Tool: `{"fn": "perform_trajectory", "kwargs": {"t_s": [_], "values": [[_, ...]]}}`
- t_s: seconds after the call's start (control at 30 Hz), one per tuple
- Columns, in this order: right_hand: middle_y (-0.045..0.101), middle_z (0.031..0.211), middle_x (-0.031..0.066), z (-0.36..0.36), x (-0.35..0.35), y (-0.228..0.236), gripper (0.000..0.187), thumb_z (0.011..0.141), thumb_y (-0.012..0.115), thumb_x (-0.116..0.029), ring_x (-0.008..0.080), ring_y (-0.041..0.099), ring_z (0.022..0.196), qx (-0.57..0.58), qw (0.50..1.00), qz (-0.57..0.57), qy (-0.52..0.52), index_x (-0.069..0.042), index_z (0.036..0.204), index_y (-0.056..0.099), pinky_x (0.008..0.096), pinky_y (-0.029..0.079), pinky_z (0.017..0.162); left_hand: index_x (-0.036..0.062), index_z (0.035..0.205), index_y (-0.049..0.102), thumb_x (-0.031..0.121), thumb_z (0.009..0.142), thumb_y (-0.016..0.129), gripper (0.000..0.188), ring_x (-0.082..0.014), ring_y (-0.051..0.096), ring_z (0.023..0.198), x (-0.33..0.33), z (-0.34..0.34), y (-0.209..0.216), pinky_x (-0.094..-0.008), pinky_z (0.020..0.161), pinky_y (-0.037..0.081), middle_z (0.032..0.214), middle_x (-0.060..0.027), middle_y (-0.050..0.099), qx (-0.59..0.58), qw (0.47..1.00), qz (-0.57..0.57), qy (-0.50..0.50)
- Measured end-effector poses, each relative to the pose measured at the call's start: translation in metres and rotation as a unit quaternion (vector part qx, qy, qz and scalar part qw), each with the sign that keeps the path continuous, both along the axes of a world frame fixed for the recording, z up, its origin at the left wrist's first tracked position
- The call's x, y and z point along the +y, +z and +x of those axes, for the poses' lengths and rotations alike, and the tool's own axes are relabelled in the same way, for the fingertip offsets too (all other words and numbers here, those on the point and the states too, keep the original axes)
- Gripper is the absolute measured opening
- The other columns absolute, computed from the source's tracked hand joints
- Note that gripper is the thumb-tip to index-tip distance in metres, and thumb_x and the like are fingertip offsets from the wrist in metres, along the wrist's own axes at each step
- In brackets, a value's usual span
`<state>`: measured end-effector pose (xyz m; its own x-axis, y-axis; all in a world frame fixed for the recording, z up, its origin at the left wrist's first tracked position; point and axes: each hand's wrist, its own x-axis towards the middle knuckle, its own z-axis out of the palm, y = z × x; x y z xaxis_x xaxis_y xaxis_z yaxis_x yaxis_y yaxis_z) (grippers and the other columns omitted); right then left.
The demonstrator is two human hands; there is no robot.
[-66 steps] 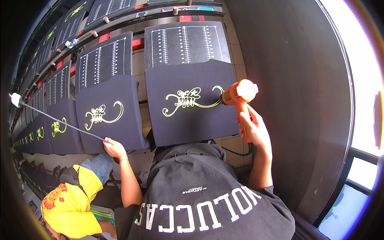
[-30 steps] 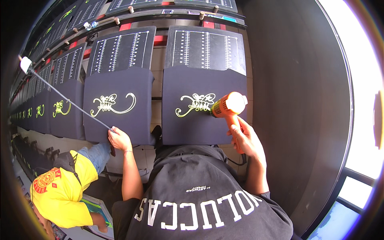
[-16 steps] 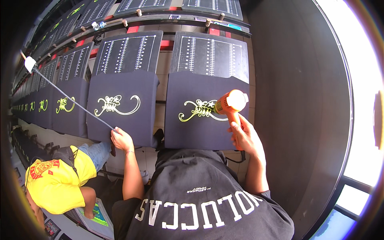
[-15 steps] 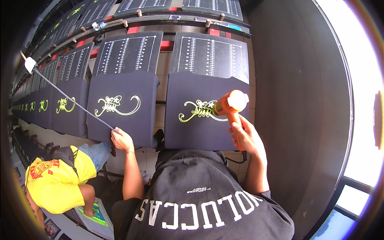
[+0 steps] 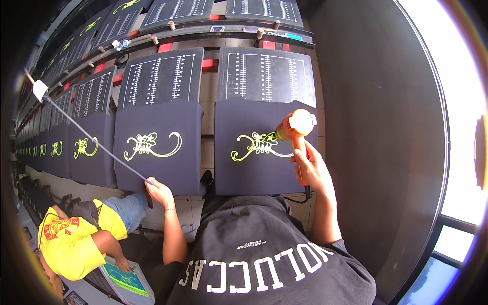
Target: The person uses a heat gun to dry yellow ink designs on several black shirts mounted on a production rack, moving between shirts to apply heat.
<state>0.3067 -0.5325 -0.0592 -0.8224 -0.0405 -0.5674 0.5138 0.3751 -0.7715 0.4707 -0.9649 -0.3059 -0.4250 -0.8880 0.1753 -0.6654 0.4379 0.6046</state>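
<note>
My right hand [image 5: 314, 170] is closed around the handle of an orange heat gun [image 5: 293, 127]. Its nozzle points left, over the yellow-green outline print [image 5: 260, 145] on a dark fabric piece [image 5: 254, 175]; part of the print is hidden beneath the tool. The fabric covers the near half of a black board [image 5: 256, 76] with white scale marks. My left hand [image 5: 160, 193] pinches the near end of a long thin grey rod or cord [image 5: 109, 147]; I cannot tell which. It slants up leftward to a white block [image 5: 39, 90], crossing above a second printed dark fabric piece [image 5: 157, 175].
More boards with printed fabric run off to the left, and another row lies beyond a dark rail [image 5: 223, 31]. At lower left a person in a yellow shirt [image 5: 76, 244] bends over a framed screen [image 5: 129, 279]. A dark wall [image 5: 376, 127] stands to my right.
The heat gun has shifted slightly relative to the print, more of which now looks yellow-green. The view has moved a little. The co-worker's arm has changed position over the screen.
</note>
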Motion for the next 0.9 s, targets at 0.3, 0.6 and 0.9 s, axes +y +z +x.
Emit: {"fn": "perform_trajectory", "kwargs": {"t_s": [0.3, 0.6, 0.9], "values": [[0.062, 0.089, 0.0045, 0.003, -0.038, 0.002, 0.042, 0.102, 0.056, -0.030, 0.0091, 0.054, 0.063, 0.007, 1.000, 0.011, -0.011, -0.007, 0.136, 0.052, 0.0263, 0.050, 0.055, -0.0070, 0.101, 0.058, 0.025, 0.103, 0.044, 0.035, -0.0436, 0.058, 0.095, -0.038, 0.006, -0.002, -0.0506, 0.087, 0.044, 0.098, -0.0264, 0.063, 0.000, 0.997, -0.071, -0.031], [0.063, 0.092, 0.0039, 0.002, -0.078, 0.011, 0.040, 0.102, 0.054, -0.031, 0.0087, 0.054, 0.066, -0.037, 0.999, -0.001, 0.008, -0.006, 0.134, 0.053, 0.0267, 0.051, 0.059, -0.0042, 0.091, 0.061, 0.023, 0.099, 0.051, 0.031, -0.0424, 0.058, 0.087, -0.044, -0.012, 0.012, -0.0506, 0.080, 0.044, 0.090, -0.0225, 0.064, -0.041, 0.991, -0.100, -0.075], [0.064, 0.090, 0.0051, 0.009, -0.069, 0.009, 0.035, 0.102, 0.055, -0.029, 0.0103, 0.059, 0.067, -0.006, 0.999, 0.027, -0.037, -0.004, 0.126, 0.055, 0.0262, 0.051, 0.056, -0.0028, 0.090, 0.062, 0.024, 0.098, 0.053, 0.029, -0.0405, 0.059, 0.085, -0.047, -0.010, 0.016, -0.0500, 0.078, 0.043, 0.089, -0.0202, 0.064, -0.061, 0.989, -0.103, -0.084]]}}
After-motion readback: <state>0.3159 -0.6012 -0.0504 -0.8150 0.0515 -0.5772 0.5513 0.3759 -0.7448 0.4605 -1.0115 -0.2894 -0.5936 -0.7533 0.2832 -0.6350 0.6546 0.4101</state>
